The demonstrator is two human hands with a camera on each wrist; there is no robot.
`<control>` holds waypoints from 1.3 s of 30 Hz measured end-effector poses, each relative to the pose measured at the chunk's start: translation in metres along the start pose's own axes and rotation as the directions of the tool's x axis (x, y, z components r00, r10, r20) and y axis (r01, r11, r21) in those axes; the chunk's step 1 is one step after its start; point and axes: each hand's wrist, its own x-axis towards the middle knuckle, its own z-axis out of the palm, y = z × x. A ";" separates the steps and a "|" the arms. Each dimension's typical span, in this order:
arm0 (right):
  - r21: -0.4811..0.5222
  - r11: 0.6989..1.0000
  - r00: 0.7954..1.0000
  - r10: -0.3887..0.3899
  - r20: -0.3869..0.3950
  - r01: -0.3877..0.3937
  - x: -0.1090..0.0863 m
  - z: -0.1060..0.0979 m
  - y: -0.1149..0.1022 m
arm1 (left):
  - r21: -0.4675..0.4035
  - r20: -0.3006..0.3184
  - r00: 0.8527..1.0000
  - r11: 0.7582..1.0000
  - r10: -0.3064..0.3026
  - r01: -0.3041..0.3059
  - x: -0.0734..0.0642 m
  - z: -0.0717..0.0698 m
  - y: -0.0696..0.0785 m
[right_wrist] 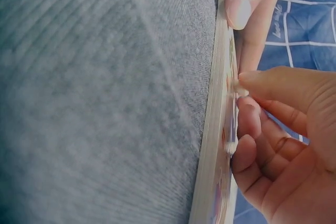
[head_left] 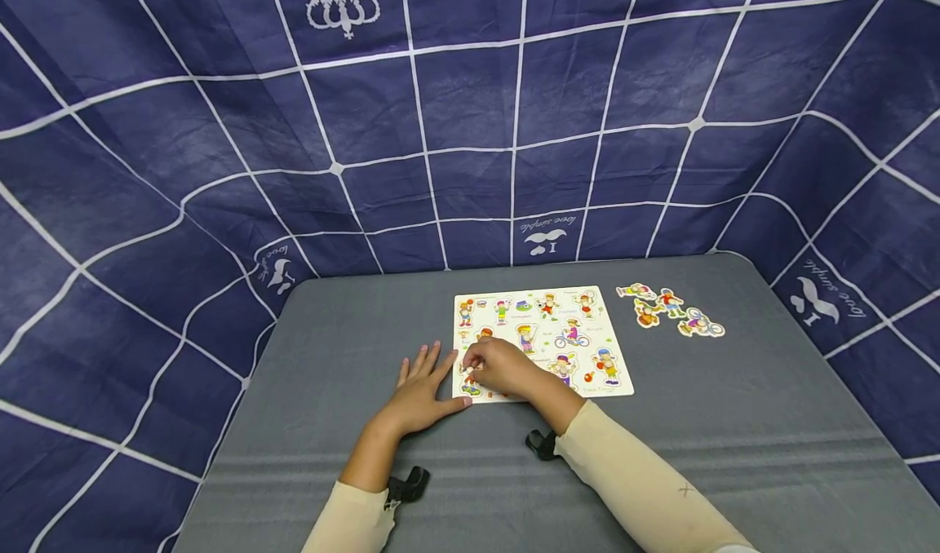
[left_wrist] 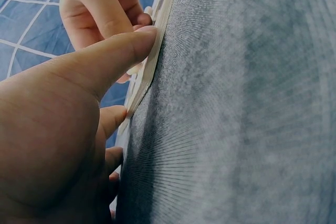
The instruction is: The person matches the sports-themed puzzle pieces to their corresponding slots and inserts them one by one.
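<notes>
A white wooden puzzle board (head_left: 624, 387) with cartoon sports figures lies flat on the grey table. Over its lower left corner my right hand (head_left: 507, 367) pinches the small pale knob (right_wrist: 242, 91) of a puzzle piece (head_left: 471, 387) between thumb and fingers. That piece is partly covered by the hand; whether it sits fully in its recess I cannot tell. My left hand (head_left: 419, 402) lies spread at the board's left side. Its thumb (left_wrist: 134, 47) touches the board's near edge, and its fingertips are close to the left edge.
Right of the board several loose figure pieces lie in a cluster, among them a cyclist piece (head_left: 701, 323) and a piece lying sideways (head_left: 636, 291). Blue curtains (head_left: 470, 153) with white lines stand behind and at both sides of the table (head_left: 352, 316).
</notes>
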 end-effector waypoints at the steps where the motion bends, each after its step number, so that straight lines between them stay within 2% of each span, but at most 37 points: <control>1: 0.003 1.000 1.000 -0.007 -0.008 0.007 0.000 0.000 0.000 | -0.001 0.006 1.000 1.000 -0.004 0.004 0.000 0.000 0.000; 6: 0.043 0.998 0.996 -0.047 -0.078 0.051 -0.002 -0.001 0.001 | -0.019 0.009 1.000 1.000 -0.012 0.013 -0.001 -0.001 0.000; 12: 0.125 0.991 0.989 -0.035 -0.146 0.053 -0.007 -0.005 0.003 | -0.025 -0.003 1.000 1.000 -0.010 0.010 -0.001 0.000 0.000; 20: 0.261 0.965 0.977 0.061 -0.203 -0.006 -0.012 -0.010 0.004 | -0.013 -0.001 1.000 1.000 -0.021 0.021 0.000 0.002 -0.001; 27: 0.384 0.922 0.960 0.149 -0.237 -0.048 -0.018 -0.015 0.009 | -0.008 0.003 1.000 0.999 -0.031 0.031 0.001 0.002 0.000; 32: 0.431 0.900 0.950 0.187 -0.251 -0.063 -0.022 -0.020 0.016 | -0.009 0.004 0.999 0.999 -0.032 0.032 0.002 0.002 0.000; 39: 0.503 0.861 0.924 0.249 -0.291 -0.073 -0.029 -0.026 0.023 | -0.011 -0.001 0.999 0.999 -0.033 0.033 0.003 0.003 -0.001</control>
